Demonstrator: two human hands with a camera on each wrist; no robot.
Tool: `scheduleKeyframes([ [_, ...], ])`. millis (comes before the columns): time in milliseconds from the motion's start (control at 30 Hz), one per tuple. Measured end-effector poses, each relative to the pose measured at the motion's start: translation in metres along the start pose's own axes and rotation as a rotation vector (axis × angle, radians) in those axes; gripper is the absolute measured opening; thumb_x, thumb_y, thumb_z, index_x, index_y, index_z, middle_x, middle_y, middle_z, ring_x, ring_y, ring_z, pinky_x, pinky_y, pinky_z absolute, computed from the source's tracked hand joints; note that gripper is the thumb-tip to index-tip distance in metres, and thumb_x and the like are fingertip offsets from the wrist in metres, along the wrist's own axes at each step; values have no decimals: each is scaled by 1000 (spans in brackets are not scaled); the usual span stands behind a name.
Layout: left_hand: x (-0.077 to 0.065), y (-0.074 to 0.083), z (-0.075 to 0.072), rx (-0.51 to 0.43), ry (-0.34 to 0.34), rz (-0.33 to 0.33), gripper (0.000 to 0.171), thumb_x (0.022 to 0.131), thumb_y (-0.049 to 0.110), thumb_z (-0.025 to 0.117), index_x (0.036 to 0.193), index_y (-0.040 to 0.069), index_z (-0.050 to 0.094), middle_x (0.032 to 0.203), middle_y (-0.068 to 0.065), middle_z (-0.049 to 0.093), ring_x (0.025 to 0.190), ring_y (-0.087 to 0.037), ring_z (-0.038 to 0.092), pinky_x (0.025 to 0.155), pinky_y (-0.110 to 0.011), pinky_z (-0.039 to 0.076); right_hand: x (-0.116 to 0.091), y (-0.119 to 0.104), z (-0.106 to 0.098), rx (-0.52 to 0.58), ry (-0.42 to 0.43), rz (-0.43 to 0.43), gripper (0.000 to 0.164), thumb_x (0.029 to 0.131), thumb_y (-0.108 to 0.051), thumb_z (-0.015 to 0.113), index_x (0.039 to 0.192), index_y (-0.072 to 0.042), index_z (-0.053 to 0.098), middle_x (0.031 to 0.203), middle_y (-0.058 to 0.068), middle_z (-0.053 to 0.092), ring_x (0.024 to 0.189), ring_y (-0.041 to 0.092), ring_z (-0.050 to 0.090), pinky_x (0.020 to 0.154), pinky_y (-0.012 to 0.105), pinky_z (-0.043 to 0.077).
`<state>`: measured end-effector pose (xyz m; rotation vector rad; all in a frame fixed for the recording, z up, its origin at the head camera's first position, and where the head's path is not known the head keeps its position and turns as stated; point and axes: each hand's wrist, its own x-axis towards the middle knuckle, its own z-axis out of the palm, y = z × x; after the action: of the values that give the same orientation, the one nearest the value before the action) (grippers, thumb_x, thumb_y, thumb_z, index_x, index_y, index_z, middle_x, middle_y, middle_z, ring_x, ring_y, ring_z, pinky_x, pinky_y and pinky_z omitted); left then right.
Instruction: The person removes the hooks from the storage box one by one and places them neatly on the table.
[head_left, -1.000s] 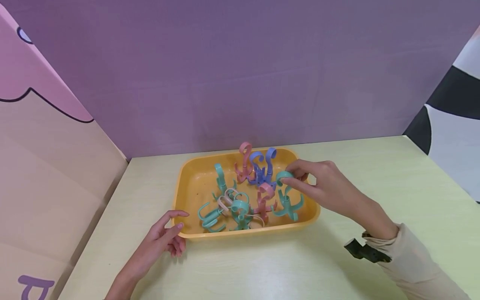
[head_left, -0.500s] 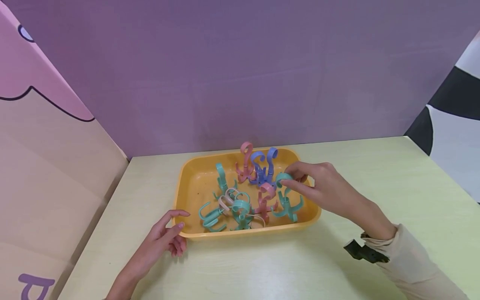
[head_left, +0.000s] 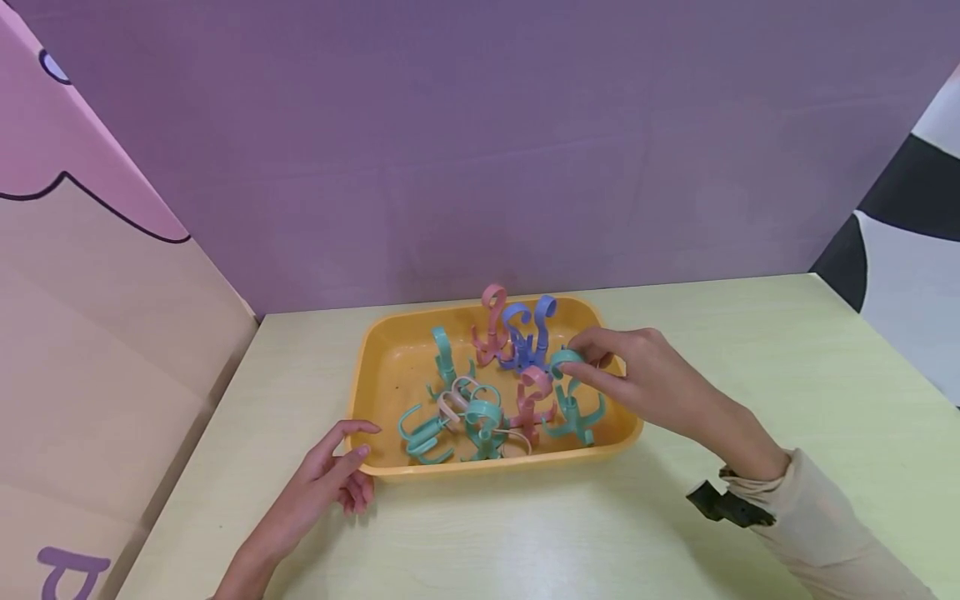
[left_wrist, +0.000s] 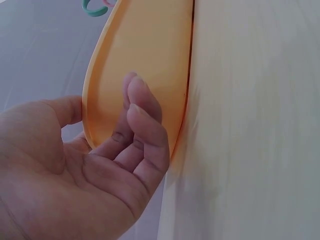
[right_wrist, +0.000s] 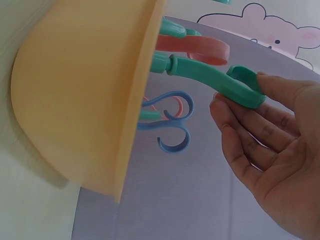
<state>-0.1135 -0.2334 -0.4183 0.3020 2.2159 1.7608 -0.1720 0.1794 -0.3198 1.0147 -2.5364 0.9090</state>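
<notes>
Noting a purple backdrop (head_left: 480, 150) behind a pale tabletop (head_left: 480, 542); on that, a yellow tray (head_left: 390, 375). Gripping its near left corner with curled fingers of the left hand (head_left: 322, 479). Pinching, between thumb and fingers of the right hand (head_left: 648, 375), the curled top of a teal multi-pronged hook (head_left: 573, 417), upright in the tray's right end, beside a pink hook (head_left: 527, 417).

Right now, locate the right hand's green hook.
Head view: the green hook is in the right end of the tray, beside the nearer coral hook.

Soft light leaves pale glare on the table (head_left: 495, 533); wrist views look dimmer.
</notes>
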Motion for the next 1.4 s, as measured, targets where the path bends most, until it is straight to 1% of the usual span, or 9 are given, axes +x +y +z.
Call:
scheduleKeyframes([
  [133,0,0,0,11,-5,2,40,108,32,46,140,10,40,72,-18,65,58,-21,60,53,-33,54,0,1,0,-1,-7,9,8,94,-19,71,102,-19,69,80,-19,65,73,1,58,63,22,46],
  [400,0,0,0,20,-1,-2,40,107,32,46,140,10,40,72,-19,65,57,-22,60,52,-33,54,-1,3,2,-5,-32,31,11,95,-25,70,104,-19,69,82,-12,69,76,0,60,66,23,49],
  [600,-1,0,0,23,1,-6,40,108,33,46,140,10,40,73,-20,65,58,-24,61,52,-33,54,0,4,5,-12,-53,46,14,96,-28,69,106,-19,68,84,-12,69,77,0,60,69,26,51],
  [833,-1,0,2,62,13,-15,39,108,36,44,139,12,40,74,-19,65,57,-25,61,53,-33,54,0,6,9,-13,-53,43,13,94,-22,71,106,-17,69,84,-14,69,78,-2,62,70,29,54],
  [967,-1,1,2,67,15,-16,39,108,36,43,139,13,40,74,-19,65,57,-27,61,53,-34,54,0,7,9,-15,-55,45,14,95,-26,70,105,-17,69,84,-15,69,78,-2,62,70,32,55],
  [1033,-1,2,2,66,14,-15,39,108,36,43,139,13,40,74,-19,65,57,-28,61,53,-34,54,0,7,9,-17,-56,48,14,95,-27,70,105,-17,69,84,-14,69,78,-2,62,70,32,54],
  [1167,-1,2,2,64,14,-21,39,108,36,44,139,13,40,74,-19,65,58,-27,61,53,-33,54,0,7,8,-25,-51,48,13,94,-23,71,105,-17,69,84,-14,69,78,-1,62,69,28,53],
  [1233,-1,2,2,64,14,-23,39,108,36,43,139,13,40,74,-19,65,58,-26,61,53,-33,54,0,7,8,-25,-47,47,12,94,-21,72,105,-17,69,84,-14,69,77,-1,62,69,28,53],
  [1400,-1,2,2,62,9,-20,39,108,34,43,140,13,40,74,-19,65,57,-26,61,52,-33,54,-1,4,6,-26,-36,35,11,95,-25,71,103,-19,69,83,-14,69,77,-2,61,68,27,52],
])
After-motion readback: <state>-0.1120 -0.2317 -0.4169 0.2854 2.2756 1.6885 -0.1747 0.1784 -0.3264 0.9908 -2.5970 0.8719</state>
